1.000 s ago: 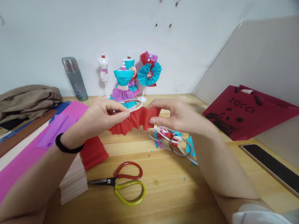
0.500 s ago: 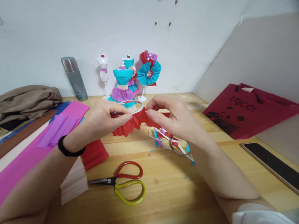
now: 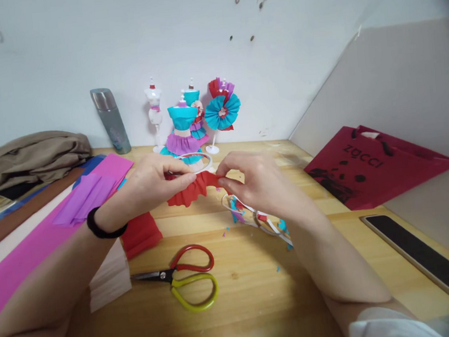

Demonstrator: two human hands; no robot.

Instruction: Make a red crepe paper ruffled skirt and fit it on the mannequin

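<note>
Thumb and forefinger of the left hand [image 3: 162,182] and the right hand [image 3: 245,179] pinch the red ruffled strip [image 3: 189,191] between them above the table [image 3: 237,305], its long axis running sideways, gathered edge hanging toward the scissors [image 3: 172,275].

Even, fairly bright light | soft shadows on table [image 3: 237,305] | slight blur | edges stretched, right edge dark

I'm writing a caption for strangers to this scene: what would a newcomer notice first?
Probably the ruffled red strip, pinched mid-view between the left hand and right hand. Behind it stand small dressed mannequins, with a big blue rosette at their right. Nearer the viewer lie red-and-yellow-handled scissors.
</note>
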